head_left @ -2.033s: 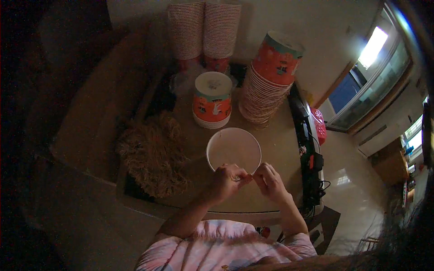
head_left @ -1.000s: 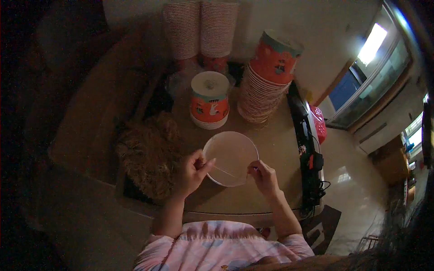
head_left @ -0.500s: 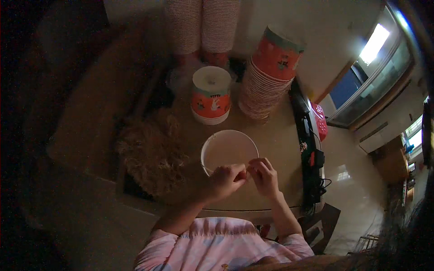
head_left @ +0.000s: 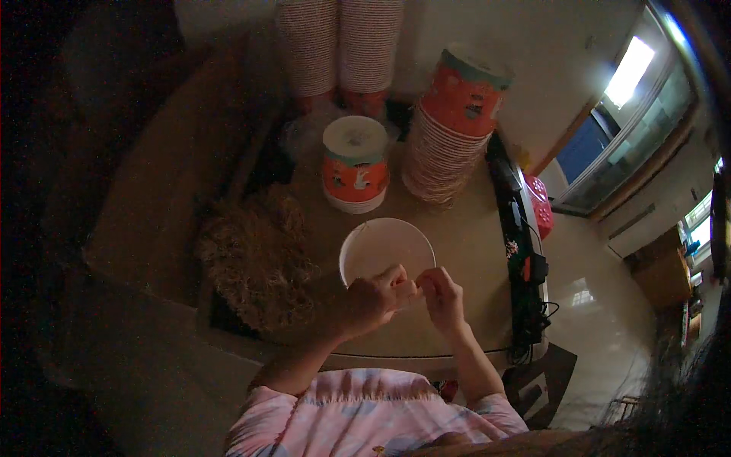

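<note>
At the left of the frame a brown cardboard sheet (head_left: 164,206) lies on the table (head_left: 472,259), and just right of it sits a loose heap of tan shredded paper filler (head_left: 255,259). Right of the heap, the left hand (head_left: 373,301) has its fingers pinched narrow at the near rim of a round white paper lid (head_left: 384,247). The lid lies flat on the table at the middle of the frame, its open face up; being round, it has no long axis to tell. What the fingertips pinch is too small to make out. Above the lid stands an upright orange and white paper bucket (head_left: 355,164) with a white lid on. The right hand (head_left: 442,297) meets the left one at the lid's near rim, fingers likewise curled narrow. Upper right of the lid leans a tall stack of nested orange paper buckets (head_left: 449,129). A black power strip (head_left: 518,228) runs along the table's right edge.
</note>
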### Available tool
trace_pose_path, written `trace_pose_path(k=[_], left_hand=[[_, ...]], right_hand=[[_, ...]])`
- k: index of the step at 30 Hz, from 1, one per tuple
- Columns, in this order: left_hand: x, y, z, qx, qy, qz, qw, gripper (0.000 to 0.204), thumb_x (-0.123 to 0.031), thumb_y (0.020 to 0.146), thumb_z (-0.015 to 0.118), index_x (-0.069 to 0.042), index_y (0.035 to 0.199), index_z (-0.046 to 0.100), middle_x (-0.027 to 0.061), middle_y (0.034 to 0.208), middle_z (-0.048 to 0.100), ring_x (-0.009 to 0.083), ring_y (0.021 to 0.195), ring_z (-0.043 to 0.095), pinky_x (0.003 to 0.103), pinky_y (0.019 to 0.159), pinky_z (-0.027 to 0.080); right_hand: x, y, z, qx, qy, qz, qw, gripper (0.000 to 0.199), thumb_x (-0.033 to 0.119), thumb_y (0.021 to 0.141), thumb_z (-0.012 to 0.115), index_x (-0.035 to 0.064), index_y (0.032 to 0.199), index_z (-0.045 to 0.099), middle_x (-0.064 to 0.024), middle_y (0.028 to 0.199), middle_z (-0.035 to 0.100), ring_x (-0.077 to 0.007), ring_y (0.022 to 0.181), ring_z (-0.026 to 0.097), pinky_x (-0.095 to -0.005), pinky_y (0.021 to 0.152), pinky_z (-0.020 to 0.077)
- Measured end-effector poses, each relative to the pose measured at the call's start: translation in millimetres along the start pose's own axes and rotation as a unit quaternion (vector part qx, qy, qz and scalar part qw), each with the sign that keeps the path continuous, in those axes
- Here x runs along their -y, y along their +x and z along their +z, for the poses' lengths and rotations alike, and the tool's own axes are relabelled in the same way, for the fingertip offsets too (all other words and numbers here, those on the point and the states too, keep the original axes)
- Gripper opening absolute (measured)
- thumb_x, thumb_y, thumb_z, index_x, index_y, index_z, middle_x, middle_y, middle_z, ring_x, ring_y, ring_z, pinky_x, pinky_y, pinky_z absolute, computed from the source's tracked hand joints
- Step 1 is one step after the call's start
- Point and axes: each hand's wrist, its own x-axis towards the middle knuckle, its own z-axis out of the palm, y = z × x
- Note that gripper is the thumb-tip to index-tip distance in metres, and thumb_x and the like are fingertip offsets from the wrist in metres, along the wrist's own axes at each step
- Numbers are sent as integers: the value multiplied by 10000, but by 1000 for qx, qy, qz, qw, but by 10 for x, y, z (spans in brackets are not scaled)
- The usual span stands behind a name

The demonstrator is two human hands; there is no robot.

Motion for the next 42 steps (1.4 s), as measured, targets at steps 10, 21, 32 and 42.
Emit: trace_pose_path(k=[10, 21, 32, 42], left_hand=[[71, 50, -43, 26, 20, 55, 998, 84, -43, 685, 600, -94, 743, 565, 56, 870, 479, 242, 733, 571, 377, 578, 475], [186, 42, -96, 79, -163, 91, 979, 151, -66, 655, 645, -90, 760, 540, 54, 871, 485, 229, 728, 563, 355, 561, 475], [175, 170, -35, 51, 144, 98, 983, 176, -134, 669, 669, -95, 818, 584, 81, 934, 487, 284, 814, 572, 368, 661, 504], [120, -208, 239, -70, -348, -164, 920, 97, -144, 834, 583, -49, 819, 592, 60, 757, 546, 126, 629, 545, 289, 507, 438]], right_hand=[[65, 62, -64, 50, -4, 40, 998, 37, 32, 890, 478, 19, 905, 509, -86, 764, 605, -150, 664, 619, -278, 569, 496], [-11, 95, -68, 67, -57, 23, 996, 62, 51, 893, 473, 48, 931, 521, -73, 732, 625, -144, 601, 628, -276, 530, 490], [260, 200, 27, 66, -50, 62, 995, 58, -17, 835, 505, 14, 843, 553, -88, 715, 600, -132, 638, 584, -262, 572, 474], [-83, -236, 265, -109, -62, -92, 988, 36, -5, 799, 584, 12, 831, 585, -98, 879, 581, -128, 684, 553, -247, 563, 462]])
